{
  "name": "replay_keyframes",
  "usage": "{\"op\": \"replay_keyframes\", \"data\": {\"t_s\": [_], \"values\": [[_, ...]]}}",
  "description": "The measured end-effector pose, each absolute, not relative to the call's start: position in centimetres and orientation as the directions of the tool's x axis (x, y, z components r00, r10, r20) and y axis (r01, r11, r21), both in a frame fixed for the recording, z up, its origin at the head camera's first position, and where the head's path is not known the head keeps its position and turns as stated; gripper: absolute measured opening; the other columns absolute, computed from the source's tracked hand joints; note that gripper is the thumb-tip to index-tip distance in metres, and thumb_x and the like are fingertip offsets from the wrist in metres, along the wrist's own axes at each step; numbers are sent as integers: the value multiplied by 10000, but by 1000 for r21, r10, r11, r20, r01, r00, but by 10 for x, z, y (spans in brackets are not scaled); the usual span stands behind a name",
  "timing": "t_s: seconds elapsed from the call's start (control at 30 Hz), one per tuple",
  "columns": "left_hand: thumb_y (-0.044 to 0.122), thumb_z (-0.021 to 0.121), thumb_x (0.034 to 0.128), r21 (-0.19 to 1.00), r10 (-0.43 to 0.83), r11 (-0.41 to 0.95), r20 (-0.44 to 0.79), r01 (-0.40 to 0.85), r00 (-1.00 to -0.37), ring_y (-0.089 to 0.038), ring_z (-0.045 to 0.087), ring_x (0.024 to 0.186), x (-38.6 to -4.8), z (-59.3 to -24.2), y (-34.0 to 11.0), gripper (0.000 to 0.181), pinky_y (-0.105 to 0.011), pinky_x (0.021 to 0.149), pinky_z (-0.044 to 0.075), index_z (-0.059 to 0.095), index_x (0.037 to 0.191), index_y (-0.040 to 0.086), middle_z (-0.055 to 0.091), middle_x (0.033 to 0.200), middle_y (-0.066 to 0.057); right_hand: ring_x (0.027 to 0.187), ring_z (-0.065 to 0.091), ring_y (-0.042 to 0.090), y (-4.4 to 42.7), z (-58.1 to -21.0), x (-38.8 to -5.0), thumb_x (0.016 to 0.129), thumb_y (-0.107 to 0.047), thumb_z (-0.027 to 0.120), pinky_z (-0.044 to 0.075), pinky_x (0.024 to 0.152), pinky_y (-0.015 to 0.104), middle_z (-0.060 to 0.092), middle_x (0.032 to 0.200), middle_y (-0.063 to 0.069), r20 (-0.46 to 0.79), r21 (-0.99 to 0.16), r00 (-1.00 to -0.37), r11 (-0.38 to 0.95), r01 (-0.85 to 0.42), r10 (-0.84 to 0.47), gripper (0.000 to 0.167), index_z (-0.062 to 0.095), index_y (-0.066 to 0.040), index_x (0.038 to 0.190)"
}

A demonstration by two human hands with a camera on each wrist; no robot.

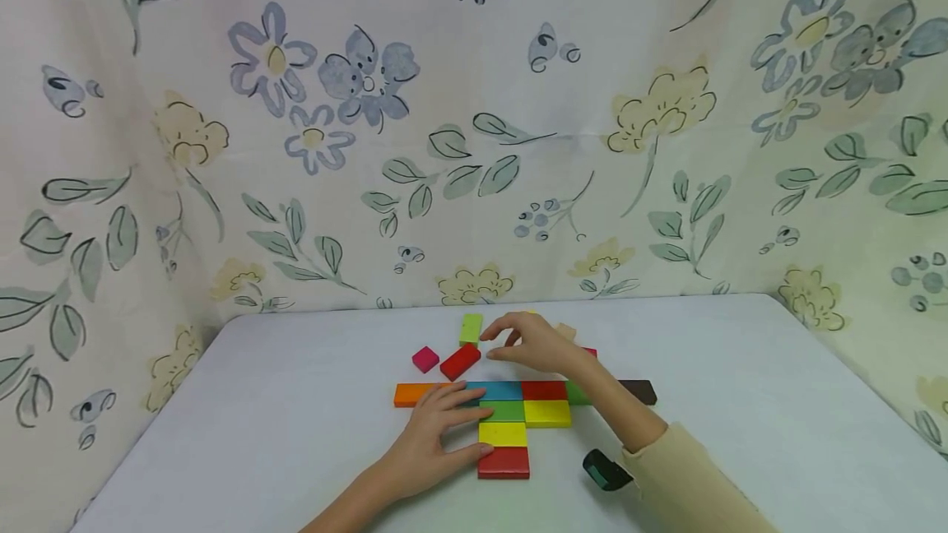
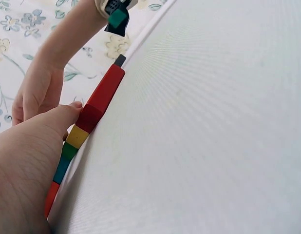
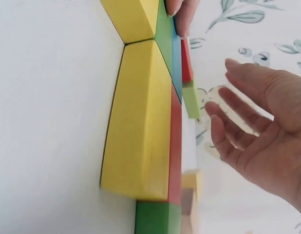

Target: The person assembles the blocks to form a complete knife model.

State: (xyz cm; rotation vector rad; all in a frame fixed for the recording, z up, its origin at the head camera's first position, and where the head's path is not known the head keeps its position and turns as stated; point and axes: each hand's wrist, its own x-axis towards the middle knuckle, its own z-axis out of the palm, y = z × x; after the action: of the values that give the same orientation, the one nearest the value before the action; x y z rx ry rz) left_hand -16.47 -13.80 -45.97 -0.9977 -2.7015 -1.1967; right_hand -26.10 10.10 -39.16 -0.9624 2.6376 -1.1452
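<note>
Flat coloured wooden blocks form a T-like layout on the table. Its top row has orange [image 1: 410,395], blue [image 1: 504,391], dark red [image 1: 544,391], green and dark brown [image 1: 641,391] blocks. Below lie a green block [image 1: 507,410], a yellow block [image 1: 548,414], another yellow block [image 1: 502,434] and a red block [image 1: 505,465]. My left hand [image 1: 429,447] rests along the left side, its fingers over the upper blocks and its thumb at the red one. Above the table beyond the row, my right hand [image 1: 539,344] holds nothing, fingers loosely bent, near a loose red block [image 1: 461,361].
Behind the row lie a pink block [image 1: 425,359], a light green block [image 1: 471,328] and a beige block [image 1: 566,331], others partly hidden by the right arm. A dark wrist device [image 1: 606,471] sits by the right sleeve. Floral cloth [image 1: 459,212] hangs behind the white table [image 1: 296,410].
</note>
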Motion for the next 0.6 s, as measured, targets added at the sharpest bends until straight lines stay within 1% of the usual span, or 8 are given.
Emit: {"op": "replay_keyframes", "data": {"t_s": [0.13, 0.23, 0.33, 0.43, 0.5, 0.6], "values": [[470, 762, 943, 660, 546, 498, 265, 563, -795, -308, 413, 1504, -165, -459, -138, 484, -747, 1217, 203, 721, 1378, 262, 581, 1545, 61, 999, 694, 220, 85, -398, -272, 986, -144, 742, 591, 888, 275, 723, 1299, 129, 109, -742, -785, 476, -473, -610, 294, 741, -28, 1256], [467, 762, 944, 660, 547, 499, 263, 562, -795, -311, 416, 1502, -164, -458, -137, 482, -749, 1218, 196, 725, 1374, 252, 583, 1543, 56, 975, 684, 192, 76, -402, -276, 983, -125, 739, 589, 867, 263, 713, 1321, 132, 73, -767, -781, 465, -442, -621, 318, 736, -37, 1288], [466, 759, 946, 661, 548, 500, 260, 560, -795, -315, 418, 1500, -164, -456, -137, 481, -753, 1217, 190, 727, 1371, 243, 584, 1543, 50, 923, 654, 151, 71, -406, -280, 978, -95, 734, 572, 811, 219, 707, 1324, 134, 50, -776, -772, 462, -429, -633, 337, 728, -42, 1311], [472, 757, 949, 662, 547, 501, 257, 558, -797, -315, 419, 1500, -163, -456, -138, 481, -755, 1214, 197, 727, 1370, 243, 585, 1543, 53, 918, 620, 135, 68, -410, -284, 979, -82, 732, 547, 785, 187, 700, 1328, 122, 36, -775, -761, 462, -430, -648, 340, 727, -53, 1318], [477, 755, 950, 662, 546, 502, 256, 556, -798, -313, 415, 1503, -163, -456, -138, 481, -756, 1211, 203, 727, 1371, 245, 582, 1545, 57, 917, 601, 133, 66, -412, -285, 975, -77, 737, 540, 775, 184, 696, 1317, 114, 22, -772, -759, 471, -427, -651, 331, 734, -61, 1306], [477, 756, 952, 663, 547, 502, 254, 556, -798, -309, 407, 1510, -164, -457, -138, 480, -749, 1213, 208, 727, 1371, 246, 577, 1550, 59, 926, 587, 147, 64, -413, -285, 964, -71, 754, 544, 779, 197, 692, 1286, 94, -4, -770, -776, 497, -400, -631, 312, 754, -78, 1276]]}}
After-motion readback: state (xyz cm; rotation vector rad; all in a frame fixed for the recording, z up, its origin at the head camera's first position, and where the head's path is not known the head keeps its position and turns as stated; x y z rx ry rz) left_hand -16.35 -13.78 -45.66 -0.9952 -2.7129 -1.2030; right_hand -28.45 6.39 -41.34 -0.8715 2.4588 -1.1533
